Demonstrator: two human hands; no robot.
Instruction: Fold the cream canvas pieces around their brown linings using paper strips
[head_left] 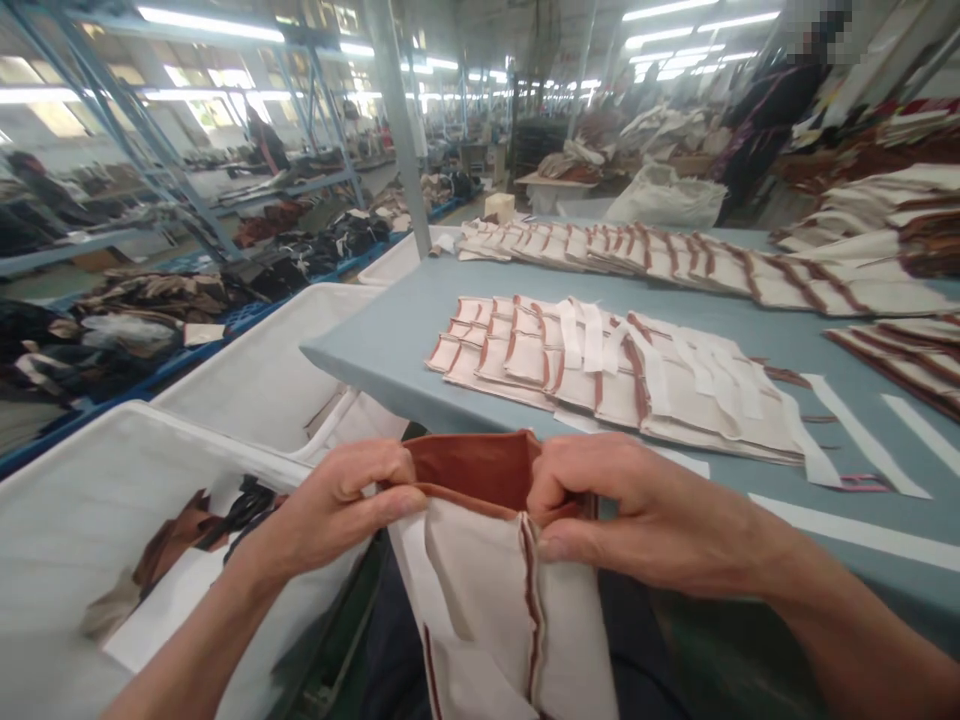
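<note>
Cream cloth piece [495, 590], rust lining; left hand [337, 505] and right hand [637, 510] fingers pinch its top edge, near counter [390, 340].

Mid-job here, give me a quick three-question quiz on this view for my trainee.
1. True or false: the left hand and right hand both pinch the top edge of the fabric piece.
2. Where do the white bins stand relative to the table? A: to its left. B: to its right. C: on top of it.
3. Fill in: the fabric piece's inner lining is ___ in colour.
Key: 1 true; 2 A; 3 rust-brown.
</note>
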